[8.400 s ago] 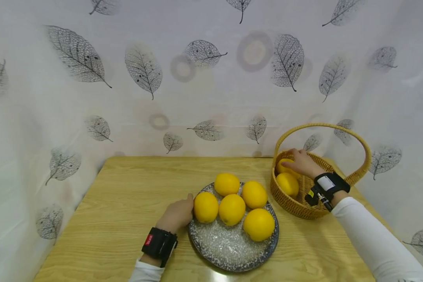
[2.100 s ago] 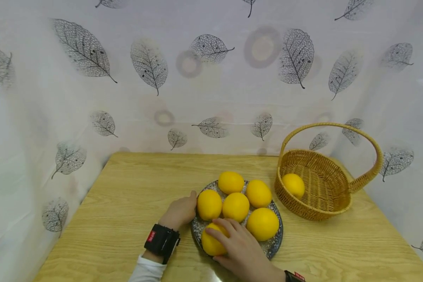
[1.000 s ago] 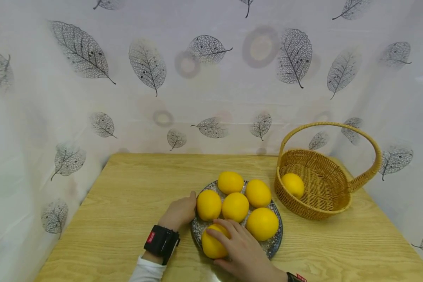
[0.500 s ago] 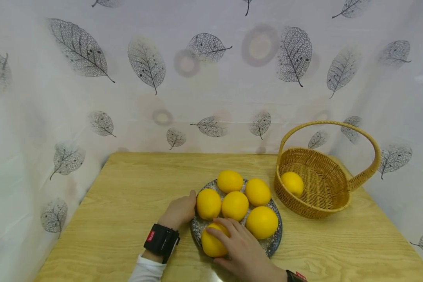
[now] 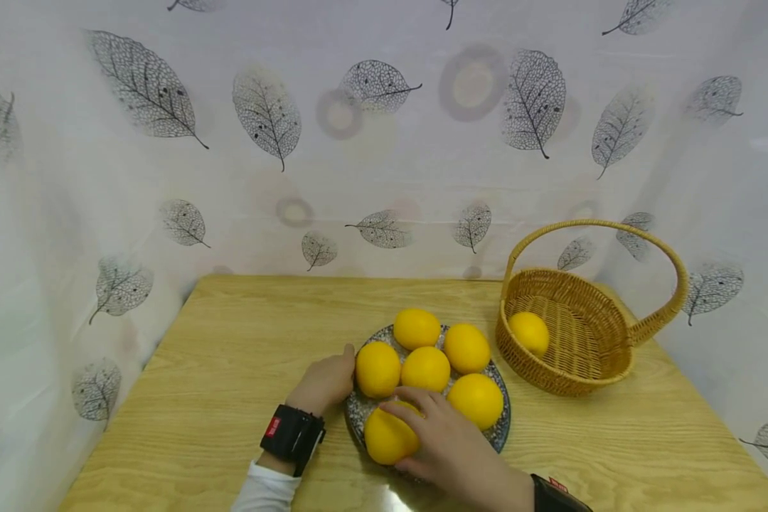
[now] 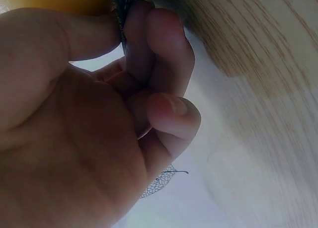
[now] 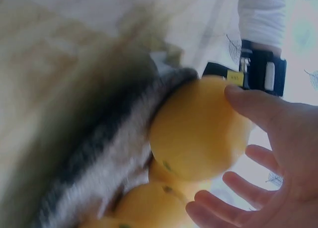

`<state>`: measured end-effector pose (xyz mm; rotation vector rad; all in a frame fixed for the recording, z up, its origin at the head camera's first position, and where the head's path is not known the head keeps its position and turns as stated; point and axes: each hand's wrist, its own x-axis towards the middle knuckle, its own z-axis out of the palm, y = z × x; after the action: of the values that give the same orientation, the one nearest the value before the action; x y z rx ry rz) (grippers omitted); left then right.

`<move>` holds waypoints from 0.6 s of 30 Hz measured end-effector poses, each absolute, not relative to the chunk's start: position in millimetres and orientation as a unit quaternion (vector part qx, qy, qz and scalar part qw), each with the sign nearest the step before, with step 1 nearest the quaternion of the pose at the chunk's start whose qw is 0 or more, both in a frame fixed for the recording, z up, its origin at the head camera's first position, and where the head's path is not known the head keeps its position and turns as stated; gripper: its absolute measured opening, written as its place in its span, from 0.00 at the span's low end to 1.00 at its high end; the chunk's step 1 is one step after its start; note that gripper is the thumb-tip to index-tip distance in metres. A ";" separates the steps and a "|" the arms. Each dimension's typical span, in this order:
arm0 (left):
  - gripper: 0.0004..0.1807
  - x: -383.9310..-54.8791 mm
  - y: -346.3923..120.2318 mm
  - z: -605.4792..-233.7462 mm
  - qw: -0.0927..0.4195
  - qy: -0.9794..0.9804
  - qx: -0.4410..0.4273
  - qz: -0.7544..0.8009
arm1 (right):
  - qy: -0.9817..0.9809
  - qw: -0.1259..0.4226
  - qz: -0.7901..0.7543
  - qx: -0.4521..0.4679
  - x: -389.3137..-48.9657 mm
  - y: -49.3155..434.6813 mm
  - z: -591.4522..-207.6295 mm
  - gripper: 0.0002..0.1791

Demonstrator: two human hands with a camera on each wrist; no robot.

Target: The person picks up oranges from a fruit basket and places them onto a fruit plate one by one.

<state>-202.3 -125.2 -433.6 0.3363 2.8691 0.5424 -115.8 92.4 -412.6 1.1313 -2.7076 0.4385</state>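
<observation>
My left hand (image 5: 323,384) grips the left rim of a round speckled grey plate (image 5: 360,411) with a dark edge, thumb on one side and curled fingers on the other in the left wrist view. Several round yellow citrus fruits (image 5: 425,368) sit on the plate. At its near left is another yellow citrus fruit (image 5: 387,437), beside my right hand (image 5: 457,448). The right wrist view shows my right thumb at this near fruit (image 7: 198,131) and the other fingers spread loose, away from its skin.
A wicker basket (image 5: 579,341) with a tall arched handle stands right of the plate on the wooden table (image 5: 256,320). One yellow fruit (image 5: 529,334) lies inside it at the left. Behind the table hangs a pale curtain (image 5: 384,163) with leaf prints.
Since the oldest frame, one fruit has gone from basket to plate, carried by my right hand. In the last half second that hand has shifted slightly right, its fingers loosening. My left hand stays put.
</observation>
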 end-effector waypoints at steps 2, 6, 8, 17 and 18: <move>0.31 -202.2 -125.9 -433.2 0.101 0.971 0.115 0.183 | -0.910 0.068 0.155 0.379 -119.4 96.1 -406.8 0.40; 0.31 -201.4 -126.6 -433.0 0.104 0.971 0.115 0.180 | -0.909 0.042 0.168 0.379 -127.7 105.0 -396.9 0.38; 0.30 -201.1 -126.7 -432.5 0.104 0.972 0.116 0.178 | -0.912 0.036 0.167 0.373 -132.2 109.6 -392.2 0.37; 0.30 -200.2 -125.9 -433.2 0.109 0.971 0.114 0.182 | -0.934 0.058 0.132 0.327 -162.1 139.6 -371.3 0.35; 0.30 -200.1 -125.9 -433.2 0.108 0.971 0.115 0.181 | -0.936 0.065 0.128 0.322 -167.5 144.1 -368.4 0.35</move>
<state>-200.1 -125.9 -433.2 0.3384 2.8564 0.5333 -167.5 144.1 -368.4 0.9725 -2.8229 0.3869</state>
